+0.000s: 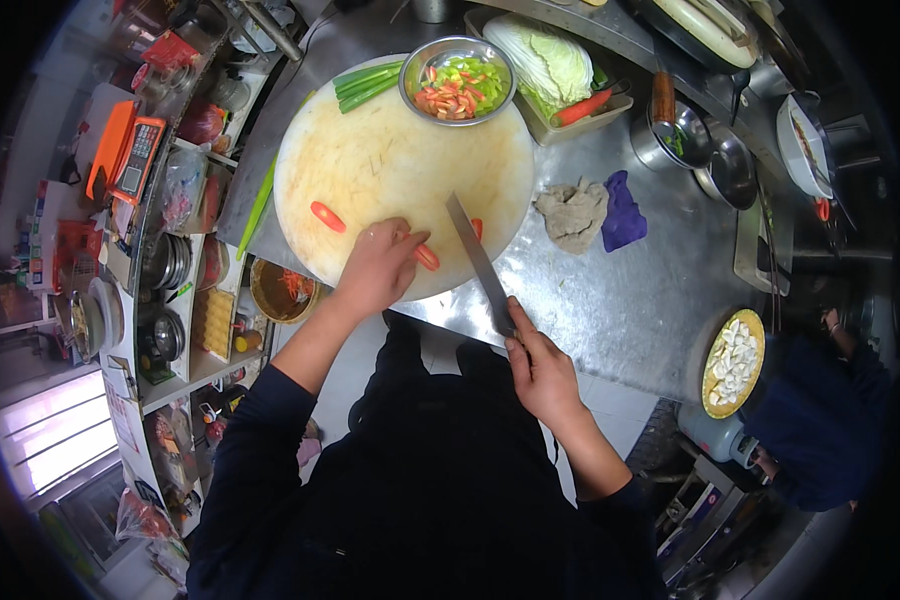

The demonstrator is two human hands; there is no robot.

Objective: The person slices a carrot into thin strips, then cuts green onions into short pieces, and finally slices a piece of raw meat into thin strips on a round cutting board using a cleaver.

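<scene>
My right hand (544, 367) grips the handle of a kitchen knife (481, 259), its blade angled up and left over the round cutting board (390, 165). On the board, left of the blade, my left hand (379, 262) has its fingertips on a red-orange carrot piece (426, 257). Another carrot piece (328, 217) lies by itself to the left. Partly behind the blade, a small red piece (478, 228) shows. A steel bowl (507, 97) at the board's far edge holds chopped green and red-orange vegetables. Beside it are green onion stalks (366, 86).
A tray (551, 135) holds napa cabbage (540, 64) and a whole carrot (581, 109). Right of the board lie a grey cloth (572, 215) and a purple cloth (624, 212). Dumplings fill a round tray (757, 330) at the table's right end. Another person (817, 427) is beyond.
</scene>
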